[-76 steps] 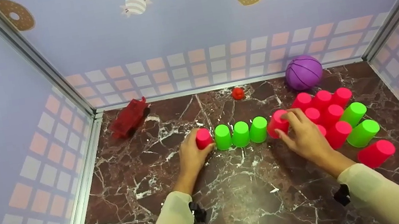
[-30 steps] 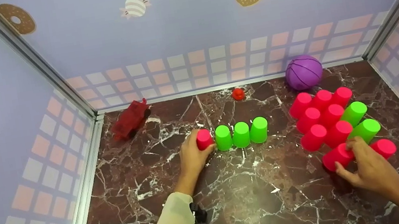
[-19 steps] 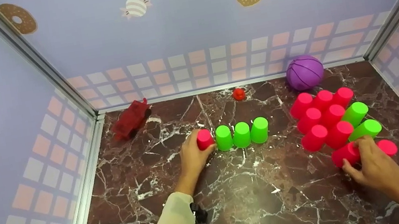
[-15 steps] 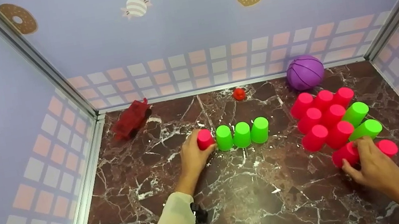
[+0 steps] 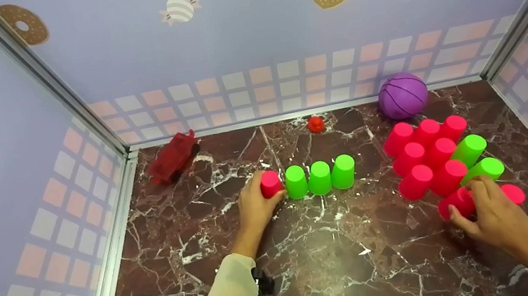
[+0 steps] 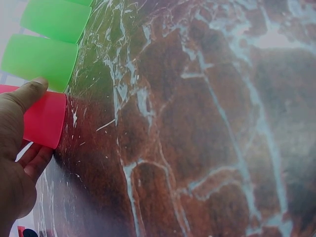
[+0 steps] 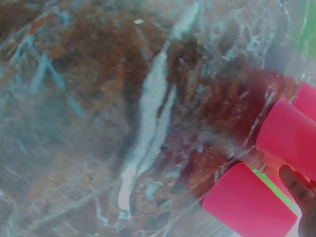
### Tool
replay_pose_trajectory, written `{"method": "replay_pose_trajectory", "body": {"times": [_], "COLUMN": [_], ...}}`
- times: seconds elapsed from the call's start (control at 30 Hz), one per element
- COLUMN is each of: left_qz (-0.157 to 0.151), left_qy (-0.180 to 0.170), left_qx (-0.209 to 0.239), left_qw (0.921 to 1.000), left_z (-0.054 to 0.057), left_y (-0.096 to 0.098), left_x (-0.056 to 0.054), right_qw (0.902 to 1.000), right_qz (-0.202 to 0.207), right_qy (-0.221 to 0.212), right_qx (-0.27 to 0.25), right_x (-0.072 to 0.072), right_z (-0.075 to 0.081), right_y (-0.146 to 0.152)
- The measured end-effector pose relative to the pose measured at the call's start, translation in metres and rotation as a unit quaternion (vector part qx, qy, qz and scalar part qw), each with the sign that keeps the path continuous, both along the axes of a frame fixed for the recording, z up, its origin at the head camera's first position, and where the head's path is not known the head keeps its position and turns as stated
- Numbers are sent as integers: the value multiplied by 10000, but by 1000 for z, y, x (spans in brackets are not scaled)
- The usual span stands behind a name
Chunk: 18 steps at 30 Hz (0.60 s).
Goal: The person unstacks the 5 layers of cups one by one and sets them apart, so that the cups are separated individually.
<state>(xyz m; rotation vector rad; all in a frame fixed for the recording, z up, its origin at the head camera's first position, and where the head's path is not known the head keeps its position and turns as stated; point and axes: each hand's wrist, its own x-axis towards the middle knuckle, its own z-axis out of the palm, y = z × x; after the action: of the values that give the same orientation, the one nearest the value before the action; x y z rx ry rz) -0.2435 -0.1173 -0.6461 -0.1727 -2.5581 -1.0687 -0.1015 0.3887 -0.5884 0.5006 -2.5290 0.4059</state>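
My left hand [image 5: 257, 207] grips an upturned pink cup [image 5: 270, 183] at the left end of a row. In the left wrist view, the thumb lies across this pink cup [image 6: 45, 118], with fingers behind it. Beside it stand three upturned green cups [image 5: 320, 179]. At the right, my right hand [image 5: 497, 214] holds another pink cup [image 5: 455, 204] between thumb and fingers, at the front of the cup group. A further pink cup [image 5: 514, 194] shows partly behind that hand. In the right wrist view, fingertips [image 7: 295, 185] show between pink cups.
Several upturned pink cups [image 5: 415, 182] and two green cups [image 5: 471, 149] stand grouped at the right. Behind them rests a purple ball [image 5: 403, 96]. A small red object [image 5: 315, 124] and a dark red toy [image 5: 174, 158] lie near the back wall, on the brown marbled surface [image 5: 325, 265].
My right hand has carried the pink cup from the right end of the green row to the front of the right group. My left hand has stayed on its pink cup.
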Motion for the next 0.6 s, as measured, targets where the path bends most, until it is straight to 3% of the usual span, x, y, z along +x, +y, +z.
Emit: {"method": "replay_pose_trajectory", "body": {"times": [0.1,0.33,0.43,0.5,0.6], "left_qz": [-7,-11,-18,-54,-69], "left_qy": [47,-35,-55,-18,-3], "left_qx": [79,-128,-102,-73,-51], "left_qw": [10000,9999,9999,10000,10000], "left_z": [1,-18,-21,-14,-15], "left_y": [0,-3,-3,-4,-4], "left_x": [1,-12,-13,-9,-9], "right_qw": [9995,9917,9897,9894,9893], "right_qz": [46,211,307,352,410], "right_qy": [288,1265,1399,1395,1378], "right_qx": [109,63,-84,-183,-251], "right_x": [-4,-26,-37,-44,-56], "right_z": [7,27,38,44,52], "right_y": [-2,-19,-34,-45,-64]}}
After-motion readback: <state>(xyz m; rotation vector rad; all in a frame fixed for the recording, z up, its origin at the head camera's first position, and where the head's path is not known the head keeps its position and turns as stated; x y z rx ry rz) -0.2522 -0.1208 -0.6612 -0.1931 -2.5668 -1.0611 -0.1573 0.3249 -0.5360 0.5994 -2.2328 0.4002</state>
